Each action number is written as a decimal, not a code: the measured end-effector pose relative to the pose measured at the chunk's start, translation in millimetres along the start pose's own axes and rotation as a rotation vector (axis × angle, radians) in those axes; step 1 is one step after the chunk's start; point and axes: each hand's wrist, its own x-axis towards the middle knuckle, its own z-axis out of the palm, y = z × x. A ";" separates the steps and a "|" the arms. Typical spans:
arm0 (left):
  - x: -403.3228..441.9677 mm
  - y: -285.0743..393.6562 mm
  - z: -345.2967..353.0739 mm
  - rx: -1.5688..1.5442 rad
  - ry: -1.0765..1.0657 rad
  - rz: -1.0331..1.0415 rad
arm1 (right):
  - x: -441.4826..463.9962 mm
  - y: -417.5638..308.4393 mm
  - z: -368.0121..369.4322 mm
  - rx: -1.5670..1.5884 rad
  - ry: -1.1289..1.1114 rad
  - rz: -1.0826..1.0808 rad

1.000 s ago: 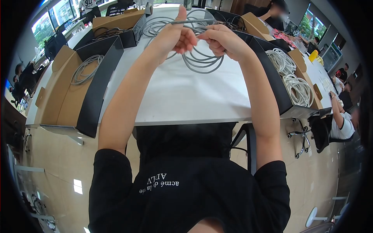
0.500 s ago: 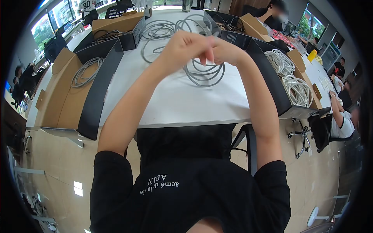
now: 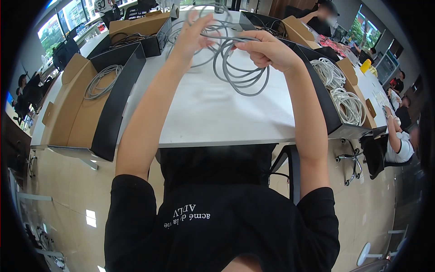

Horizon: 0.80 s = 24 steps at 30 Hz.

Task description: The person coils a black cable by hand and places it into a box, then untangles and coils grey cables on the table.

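Note:
My right hand [image 3: 268, 51] pinches a coil of grey cable [image 3: 240, 88], whose loops hang down in front of and below the fingers. To its left, my left hand [image 3: 191, 38] is raised with fingers apart and smeared by motion. Strands of the same grey cable run close to its fingertips; whether they touch cannot be made out. More grey loops, partly blurred, spread behind the left hand over the white table [image 3: 213, 120].
On the left, an open black box [image 3: 115, 106] holds a grey cable coil [image 3: 103, 82]. Behind it, another box holds dark cables [image 3: 131, 41]. At right, a box contains white cable coils [image 3: 346, 106]; dark cables lie in the box [image 3: 272, 28] behind. People sit farther right.
My hands have moved apart from where they overlapped. The left went up and left, its fingers spreading. The cable coil now shows lifted in my right hand, with loops shifting upward.

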 end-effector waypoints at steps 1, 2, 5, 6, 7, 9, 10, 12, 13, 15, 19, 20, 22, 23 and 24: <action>-0.5 1.6 -5.2 -0.005 -0.095 -0.157 | -0.5 1.4 -0.5 0.033 -0.007 -0.012; -1.0 2.2 -7.3 -0.011 -0.191 -0.315 | -1.4 1.9 -1.6 0.066 -0.014 -0.023; 3.3 -33.0 1.9 0.780 0.332 0.353 | -4.4 -2.8 -8.4 -0.027 0.006 -0.058; 8.7 -42.5 -2.6 1.087 0.427 0.668 | -5.3 -4.4 -10.6 -0.031 0.023 -0.082; 6.5 -37.0 -2.1 1.084 0.265 0.613 | -6.8 -5.9 -13.0 -0.035 0.042 -0.105; -4.4 -11.1 4.7 1.061 -0.060 0.499 | -10.4 -8.3 -15.2 0.033 0.119 -0.148; -8.6 -8.5 7.8 0.971 -0.194 0.370 | -11.9 -10.0 -18.0 0.032 0.139 -0.177; -16.8 -7.4 15.6 0.722 -0.386 0.018 | -15.1 -12.6 -24.2 0.031 0.170 -0.230; -19.1 -9.2 18.9 0.553 -0.455 -0.191 | -16.1 -11.0 -26.4 0.012 0.170 -0.246; -18.2 -23.4 21.8 0.440 -0.454 0.028 | -14.7 -8.4 -28.5 0.088 0.151 -0.251; -24.0 -12.7 29.3 0.480 -0.338 0.175 | -8.6 -7.9 -19.9 0.269 0.156 -0.289; -22.8 -11.3 30.4 0.382 -0.322 0.132 | -5.7 -5.6 -16.7 0.292 0.172 -0.310; -18.8 -9.5 30.2 0.188 -0.286 0.045 | 1.5 0.8 -10.0 0.338 0.202 -0.354; -16.0 -13.9 28.5 0.082 -0.265 0.048 | 2.7 0.3 -6.7 0.337 0.216 -0.351; -12.7 -22.5 26.4 -0.026 -0.243 0.050 | 2.7 -0.2 -4.8 0.357 0.203 -0.352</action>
